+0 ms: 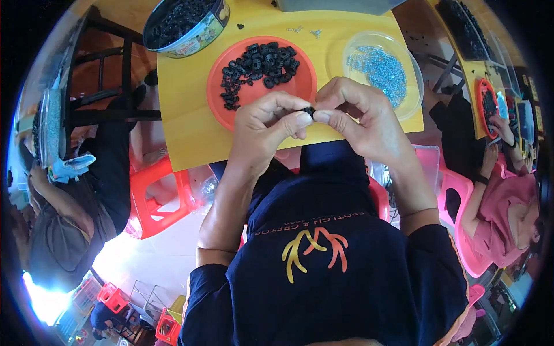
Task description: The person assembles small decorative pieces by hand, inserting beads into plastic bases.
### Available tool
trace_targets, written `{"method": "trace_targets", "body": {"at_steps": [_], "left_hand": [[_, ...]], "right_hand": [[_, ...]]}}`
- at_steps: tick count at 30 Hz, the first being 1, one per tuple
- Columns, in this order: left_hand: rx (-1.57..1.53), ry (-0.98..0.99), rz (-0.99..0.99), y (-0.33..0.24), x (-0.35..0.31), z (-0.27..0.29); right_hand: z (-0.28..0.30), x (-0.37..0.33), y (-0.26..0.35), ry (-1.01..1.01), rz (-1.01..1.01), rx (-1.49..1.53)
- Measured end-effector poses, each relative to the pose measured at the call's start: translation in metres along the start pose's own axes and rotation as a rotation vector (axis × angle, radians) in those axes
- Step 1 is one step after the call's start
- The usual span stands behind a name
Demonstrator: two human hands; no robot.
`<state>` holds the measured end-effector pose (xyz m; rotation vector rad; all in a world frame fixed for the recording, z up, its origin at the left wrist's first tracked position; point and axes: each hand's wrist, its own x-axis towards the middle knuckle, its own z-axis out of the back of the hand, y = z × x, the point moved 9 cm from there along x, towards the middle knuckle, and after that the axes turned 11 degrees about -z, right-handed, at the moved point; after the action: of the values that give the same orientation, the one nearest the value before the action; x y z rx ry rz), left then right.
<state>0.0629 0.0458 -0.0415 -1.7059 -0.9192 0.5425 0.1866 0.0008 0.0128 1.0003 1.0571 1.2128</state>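
My left hand (266,126) and my right hand (365,118) meet in front of my chest, just over the near edge of the table. Between the thumbs and fingertips of both sits a small black part (310,111), mostly covered by the fingers. Just beyond my left hand is a red round plate (222,69) with a pile of small black parts (268,60) on it. Beyond my right hand stands a clear round tub (416,101) holding many tiny silvery-blue pieces (381,69).
A round tin (199,43) full of black parts is at the table's far left. Two little groups of silvery bits (315,33) and a stray black part (240,26) lie on the yellow table (184,127). A grey bin (340,4) is at the back. People sit on either side.
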Motion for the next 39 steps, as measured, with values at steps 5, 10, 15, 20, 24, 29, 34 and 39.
{"method": "trace_targets", "body": {"at_steps": [5, 10, 15, 20, 24, 29, 34, 39], "left_hand": [[0.357, 0.015, -0.189, -0.019, 0.005, -0.004], [0.429, 0.047, -0.229, -0.020, 0.006, 0.001], [0.261, 0.007, -0.040, -0.002, 0.013, 0.011], [0.223, -0.058, -0.091, -0.007, 0.014, 0.012], [0.051, -0.038, -0.101, -0.005, 0.015, 0.009], [-0.066, -0.019, -0.069, -0.003, 0.015, 0.008], [0.140, -0.060, -0.102, -0.010, 0.010, 0.011], [0.181, -0.051, -0.173, -0.019, 0.008, 0.007]], "right_hand": [[-0.001, 0.008, -0.023, 0.059, -0.127, 0.164], [-0.008, 0.015, -0.024, 0.169, -0.185, 0.147], [-0.008, 0.028, -0.032, 0.097, -0.189, 0.061], [-0.006, 0.030, -0.038, 0.092, -0.243, 0.395], [-0.009, 0.020, -0.027, 0.062, -0.131, 0.510], [-0.001, 0.010, -0.009, -0.114, 0.159, 0.154], [0.000, 0.004, 0.006, -0.178, 0.252, -0.171], [-0.003, 0.008, -0.018, -0.046, -0.051, 0.164]]}}
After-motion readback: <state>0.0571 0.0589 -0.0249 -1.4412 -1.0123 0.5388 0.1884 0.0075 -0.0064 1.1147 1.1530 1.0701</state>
